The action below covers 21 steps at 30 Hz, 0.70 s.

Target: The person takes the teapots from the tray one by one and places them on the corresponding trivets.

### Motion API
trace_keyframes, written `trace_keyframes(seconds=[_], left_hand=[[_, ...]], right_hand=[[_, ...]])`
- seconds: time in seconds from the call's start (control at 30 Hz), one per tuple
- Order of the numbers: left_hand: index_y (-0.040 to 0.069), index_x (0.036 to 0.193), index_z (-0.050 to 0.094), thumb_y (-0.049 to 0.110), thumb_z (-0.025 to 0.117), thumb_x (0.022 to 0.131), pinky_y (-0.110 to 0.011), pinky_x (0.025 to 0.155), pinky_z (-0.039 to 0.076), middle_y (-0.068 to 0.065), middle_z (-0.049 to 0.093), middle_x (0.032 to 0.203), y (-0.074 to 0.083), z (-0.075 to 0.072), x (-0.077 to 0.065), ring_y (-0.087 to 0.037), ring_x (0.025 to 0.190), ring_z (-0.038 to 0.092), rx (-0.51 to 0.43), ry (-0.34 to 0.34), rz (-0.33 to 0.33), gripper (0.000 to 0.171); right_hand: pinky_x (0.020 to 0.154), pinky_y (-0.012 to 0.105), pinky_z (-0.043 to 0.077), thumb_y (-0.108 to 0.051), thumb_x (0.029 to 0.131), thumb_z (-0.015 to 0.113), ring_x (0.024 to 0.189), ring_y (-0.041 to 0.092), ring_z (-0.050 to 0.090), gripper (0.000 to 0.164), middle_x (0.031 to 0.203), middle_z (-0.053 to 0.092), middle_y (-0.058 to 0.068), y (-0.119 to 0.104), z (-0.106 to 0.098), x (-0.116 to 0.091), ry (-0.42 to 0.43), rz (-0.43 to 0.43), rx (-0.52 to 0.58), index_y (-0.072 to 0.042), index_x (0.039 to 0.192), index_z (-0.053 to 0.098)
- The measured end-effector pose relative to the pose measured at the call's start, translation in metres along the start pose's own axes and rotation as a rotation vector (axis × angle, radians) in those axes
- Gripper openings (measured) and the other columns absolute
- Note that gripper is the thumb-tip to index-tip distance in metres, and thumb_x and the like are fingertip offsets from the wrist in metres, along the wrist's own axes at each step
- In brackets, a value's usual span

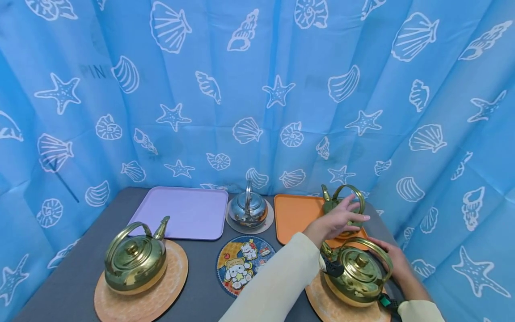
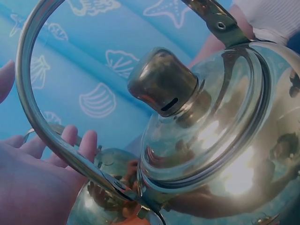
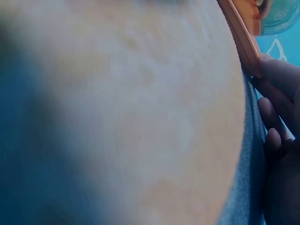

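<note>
My left hand (image 1: 342,219) reaches across at the right, fingers spread, in front of a brass kettle (image 1: 333,205) on the orange tray (image 1: 293,219). In the left wrist view the palm and fingers (image 2: 42,173) lie open beside the arched handle of a nearer brass kettle (image 2: 220,154). That nearer kettle (image 1: 358,275) rests on a round tan mat (image 1: 322,297). Behind it, my right hand (image 1: 396,264) is at the orange tray's near right corner. The right wrist view shows its fingers (image 3: 276,77) at the tray's rim (image 3: 243,42), which they pinch.
Another brass kettle (image 1: 134,259) stands on a round tan mat (image 1: 177,268) at the left. Behind it lies a lilac tray (image 1: 185,210). A silver kettle (image 1: 249,208) sits mid-back, with a round cartoon mat (image 1: 237,264) before it. A blue shell-print curtain (image 1: 249,89) encloses the grey table (image 1: 201,286).
</note>
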<state>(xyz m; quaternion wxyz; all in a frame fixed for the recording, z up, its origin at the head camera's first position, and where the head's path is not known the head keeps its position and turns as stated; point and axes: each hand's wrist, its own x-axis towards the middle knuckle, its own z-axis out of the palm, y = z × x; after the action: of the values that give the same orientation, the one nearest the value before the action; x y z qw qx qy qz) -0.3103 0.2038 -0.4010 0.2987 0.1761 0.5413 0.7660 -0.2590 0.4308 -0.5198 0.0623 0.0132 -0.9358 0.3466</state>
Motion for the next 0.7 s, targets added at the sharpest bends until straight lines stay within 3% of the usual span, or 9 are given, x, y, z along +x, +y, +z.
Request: trace_keyframes(seconds=[0.13,0.33,0.5,0.7], left_hand=[[0.024,0.155,0.023,0.003,0.062,0.095,-0.052,0.099,0.043,-0.007,0.041,0.148,-0.002,-0.001,0.0,-0.029,0.126,0.05,-0.019,-0.002,0.007,0.075],[0.02,0.153,0.028,0.004,0.063,0.094,-0.048,0.097,0.046,-0.007,0.061,0.126,-0.005,-0.004,-0.003,-0.024,0.116,0.058,-0.006,0.022,0.031,0.07],[0.014,0.146,0.042,0.006,0.066,0.092,-0.047,0.096,0.047,-0.005,0.065,0.116,-0.006,-0.006,-0.003,-0.021,0.11,0.061,0.018,0.09,0.039,0.06],[0.012,0.136,0.056,0.009,0.071,0.09,-0.046,0.097,0.046,-0.006,0.059,0.126,-0.003,-0.012,-0.004,-0.023,0.115,0.058,0.114,0.204,0.044,0.048]], right_hand=[[0.093,0.058,0.041,-0.032,0.101,0.055,0.119,0.054,0.045,0.055,0.132,0.05,0.034,0.0,0.001,0.001,-0.004,0.017,0.014,0.01,0.136,0.049],[0.091,0.058,0.044,-0.034,0.101,0.053,0.119,0.053,0.046,0.056,0.133,0.05,0.033,-0.003,-0.002,-0.001,-0.018,0.0,0.037,0.008,0.137,0.049],[0.09,0.056,0.045,-0.033,0.101,0.053,0.119,0.052,0.046,0.055,0.134,0.05,0.032,-0.002,-0.002,-0.001,-0.025,0.001,0.064,0.008,0.137,0.049],[0.093,0.057,0.043,-0.039,0.099,0.055,0.12,0.054,0.045,0.061,0.133,0.049,0.033,0.0,-0.001,0.003,-0.035,0.067,0.014,0.008,0.138,0.048]])
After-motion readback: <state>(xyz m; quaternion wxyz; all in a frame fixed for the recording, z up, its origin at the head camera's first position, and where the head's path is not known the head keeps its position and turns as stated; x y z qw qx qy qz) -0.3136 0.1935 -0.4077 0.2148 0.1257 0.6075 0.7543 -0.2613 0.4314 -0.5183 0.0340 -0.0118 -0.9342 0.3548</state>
